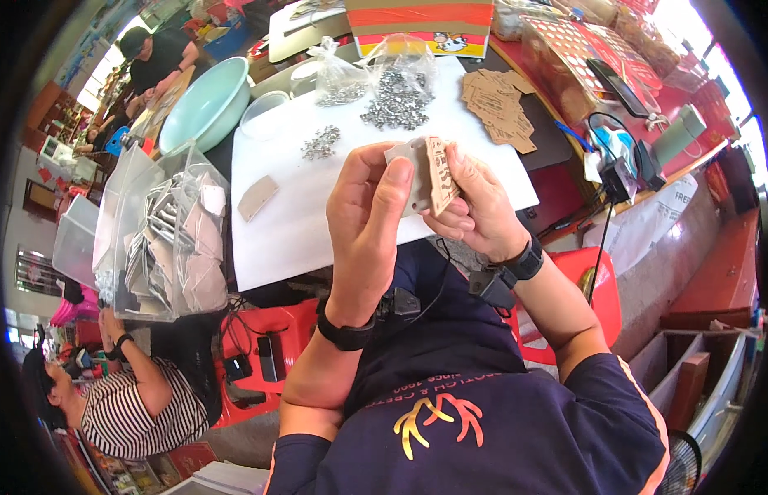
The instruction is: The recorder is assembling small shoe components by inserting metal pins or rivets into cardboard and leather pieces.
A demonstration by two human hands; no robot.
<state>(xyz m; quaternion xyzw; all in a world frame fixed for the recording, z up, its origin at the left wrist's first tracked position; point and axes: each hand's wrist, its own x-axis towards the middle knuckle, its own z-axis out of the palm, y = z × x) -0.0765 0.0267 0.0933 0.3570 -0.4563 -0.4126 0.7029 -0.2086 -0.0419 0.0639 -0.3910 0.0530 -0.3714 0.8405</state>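
Observation:
Above the white board (293,239), my left hand (366,219) grips a thin grey card (419,177) between thumb and fingers. Pressed close to it, my right hand (487,206) holds a brown printed card (441,177), seen nearly edge-on; whether several are stacked there I cannot tell. The two cards touch or overlap. One similar pale card (258,198) lies flat on the board to the left. Beyond my hands are a small heap of metal pieces (321,142) and a larger heap (394,99) spilling from a clear plastic bag (413,54).
At left stands a clear bin (120,247) full of pale cards, with a pale green basin (204,103) behind it. Brown cards (499,107) are piled at the back right. A cable (603,239) hangs on the right. Two people (145,404) are nearby at left.

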